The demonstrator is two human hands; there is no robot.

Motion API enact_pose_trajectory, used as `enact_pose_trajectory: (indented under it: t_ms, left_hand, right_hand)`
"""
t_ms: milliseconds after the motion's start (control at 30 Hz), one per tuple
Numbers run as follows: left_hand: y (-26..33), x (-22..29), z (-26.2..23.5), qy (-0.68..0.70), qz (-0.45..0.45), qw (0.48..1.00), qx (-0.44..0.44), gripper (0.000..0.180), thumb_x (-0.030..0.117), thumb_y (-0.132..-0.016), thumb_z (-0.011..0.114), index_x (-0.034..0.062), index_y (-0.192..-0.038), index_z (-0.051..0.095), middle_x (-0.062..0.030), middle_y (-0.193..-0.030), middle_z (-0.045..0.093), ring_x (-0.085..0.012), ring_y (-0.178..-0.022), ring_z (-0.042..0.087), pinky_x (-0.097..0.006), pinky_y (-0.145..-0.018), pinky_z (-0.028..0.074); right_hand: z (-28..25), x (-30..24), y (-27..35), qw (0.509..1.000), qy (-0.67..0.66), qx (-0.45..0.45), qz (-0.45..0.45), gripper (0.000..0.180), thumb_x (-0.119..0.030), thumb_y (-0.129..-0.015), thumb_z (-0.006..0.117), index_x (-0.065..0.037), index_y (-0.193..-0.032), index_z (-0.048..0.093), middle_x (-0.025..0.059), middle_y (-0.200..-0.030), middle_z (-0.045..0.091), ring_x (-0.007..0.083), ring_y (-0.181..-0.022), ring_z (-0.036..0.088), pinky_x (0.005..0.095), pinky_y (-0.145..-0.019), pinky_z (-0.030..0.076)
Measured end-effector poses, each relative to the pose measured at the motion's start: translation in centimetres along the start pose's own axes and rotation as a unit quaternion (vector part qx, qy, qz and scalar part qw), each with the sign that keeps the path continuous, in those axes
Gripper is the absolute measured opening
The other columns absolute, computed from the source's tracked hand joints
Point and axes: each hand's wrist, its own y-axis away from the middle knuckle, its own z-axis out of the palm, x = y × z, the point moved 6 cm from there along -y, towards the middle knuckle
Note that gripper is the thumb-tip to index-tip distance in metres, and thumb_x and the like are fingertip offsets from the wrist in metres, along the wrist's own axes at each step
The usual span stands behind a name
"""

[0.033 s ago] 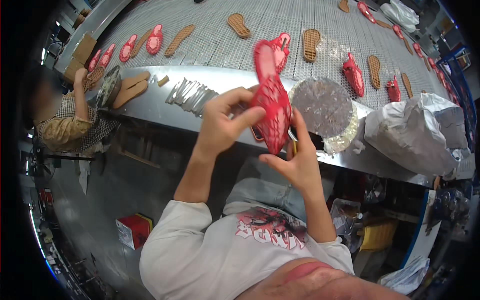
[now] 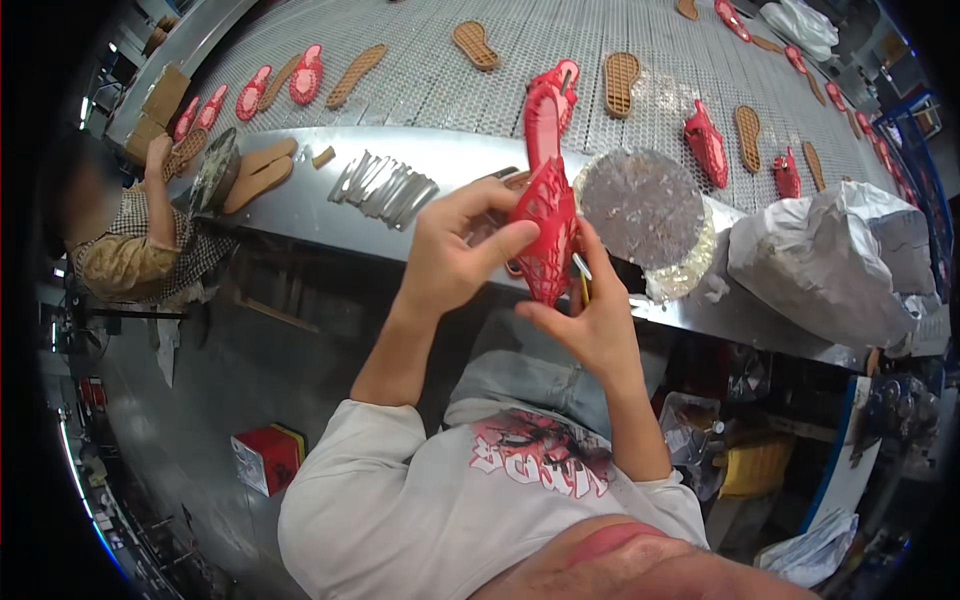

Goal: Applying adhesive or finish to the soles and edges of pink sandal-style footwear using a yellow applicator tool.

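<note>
Over the near edge of the metal bench I hold a red woven slip-on shoe [image 2: 548, 225], toe pointing down toward me. My left hand [image 2: 455, 245] is closed on its left side, the thumb lying across the upper. At the toe's right, my right hand [image 2: 600, 325] is closed round a slim tool with a yellow handle and metal end [image 2: 583, 278]; its exact kind is unclear. The right fingers also rest along the shoe. Just beyond stands another red shoe [image 2: 567, 80], partly hidden behind the held one.
A round, glue-crusted pad [image 2: 642, 212] stands right of the shoe, beside a crumpled white bag [image 2: 825, 265]. Metal strips [image 2: 385, 190] lie to the left. Brown soles [image 2: 621, 85] and red shoes line the mesh conveyor [image 2: 425, 95]. A co-worker [image 2: 130, 235] sits at far left.
The held shoe has turned slightly in my hands, its heel end swinging to the right. The metal end of the tool shows a little more beside the toe.
</note>
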Motion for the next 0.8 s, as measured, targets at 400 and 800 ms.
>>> enact_pose_trajectory:
  t_ms: [400,800]
  left_hand:
    - [4.2,-2.3,6.1,0.006,-0.001,0.998,-0.055,0.068,0.045,-0.096,0.060,-0.0045,-0.140,0.048,-0.0206,-0.147,0.042,-0.0289,-0.139,0.038,-0.040,-0.114,0.028]
    - [3.6,-6.5,3.3,0.280,-0.166,0.944,0.055,0.089,0.064,-0.090,0.055,-0.0056,-0.142,0.038,-0.0205,-0.126,0.059,-0.0256,-0.102,0.065,-0.037,-0.085,0.056]
  right_hand:
    - [-1.5,3.3,2.6,0.901,-0.423,0.000,0.091,0.081,-0.026,-0.074,0.089,0.001,-0.137,0.046,0.0063,-0.124,0.059,0.0140,-0.111,0.058,0.0290,-0.096,0.046]
    - [-2.0,5.9,6.2,0.804,-0.556,-0.102,0.182,0.050,-0.031,-0.100,0.048,0.009,-0.128,0.054,0.0261,-0.134,0.055,0.0100,-0.063,0.054,0.0229,-0.052,0.040]
